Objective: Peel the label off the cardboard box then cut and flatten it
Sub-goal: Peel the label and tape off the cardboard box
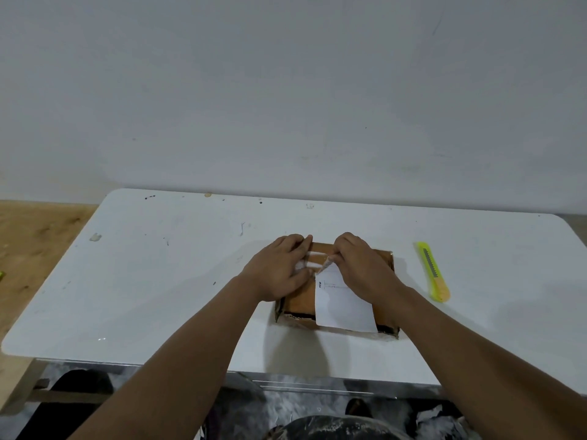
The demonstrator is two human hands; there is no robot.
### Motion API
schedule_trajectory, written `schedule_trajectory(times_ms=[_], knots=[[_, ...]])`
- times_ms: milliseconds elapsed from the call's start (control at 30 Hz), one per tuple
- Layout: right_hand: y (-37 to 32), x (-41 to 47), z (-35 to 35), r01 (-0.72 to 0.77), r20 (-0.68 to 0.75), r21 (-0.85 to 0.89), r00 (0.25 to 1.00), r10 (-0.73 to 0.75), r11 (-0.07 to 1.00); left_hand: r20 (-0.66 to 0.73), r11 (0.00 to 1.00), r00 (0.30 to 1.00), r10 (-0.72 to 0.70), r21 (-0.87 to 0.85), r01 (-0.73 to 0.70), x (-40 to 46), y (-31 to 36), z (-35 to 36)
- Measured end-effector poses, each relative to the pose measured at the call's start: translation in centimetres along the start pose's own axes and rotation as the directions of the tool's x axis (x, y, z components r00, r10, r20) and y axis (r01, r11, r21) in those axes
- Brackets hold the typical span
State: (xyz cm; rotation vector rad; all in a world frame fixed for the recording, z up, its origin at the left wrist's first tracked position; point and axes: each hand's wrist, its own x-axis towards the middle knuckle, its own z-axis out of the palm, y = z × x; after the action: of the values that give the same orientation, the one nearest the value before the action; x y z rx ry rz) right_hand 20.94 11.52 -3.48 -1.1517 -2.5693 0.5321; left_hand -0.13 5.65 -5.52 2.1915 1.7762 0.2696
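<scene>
I am pressing my left hand (281, 268) on the left part of the cardboard box (300, 296), with the fingers lying mostly straight over its far left corner, holding nothing, only keeping the box down. The box is lying flat on the white table (158, 281), directly in front of me, and its long side is running from left to right.

On top of it, the white label (341, 308) is reaching from the middle of the box toward my edge and is hanging a little over the near side. Its far left corner is already standing up from the cardboard.

My right hand (362, 265) is pinching this lifted corner between thumb and fingers, so this hand is the nearer one to the label. I think the pull must be going toward me and to the right, along the label.

The yellow utility knife (433, 271) is lying well apart on the right, pointing away from me. Nothing is standing between it and my right hand.
</scene>
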Motion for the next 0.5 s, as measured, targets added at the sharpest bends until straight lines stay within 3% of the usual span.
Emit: schedule_trajectory(times_ms=[167,367,500], knots=[[-0.3,-1.1,-1.5,0.005,0.071,0.105,0.997,-0.012,0.995,0.013,1.0,1.0,-0.005,-0.029,0.005,-0.1,0.1,-0.3],[0.5,-1.4,-2.2,0.069,0.015,0.213,0.997,-0.074,0.975,0.021,1.0,1.0,-0.005,-0.003,0.005,-0.1,0.0,-0.4],[1.8,-2.0,-2.1,-0.075,-0.084,0.378,0.99,0.115,0.923,0.017,1.0,1.0,-0.014,0.01,0.013,0.0,0.1,-0.3]])
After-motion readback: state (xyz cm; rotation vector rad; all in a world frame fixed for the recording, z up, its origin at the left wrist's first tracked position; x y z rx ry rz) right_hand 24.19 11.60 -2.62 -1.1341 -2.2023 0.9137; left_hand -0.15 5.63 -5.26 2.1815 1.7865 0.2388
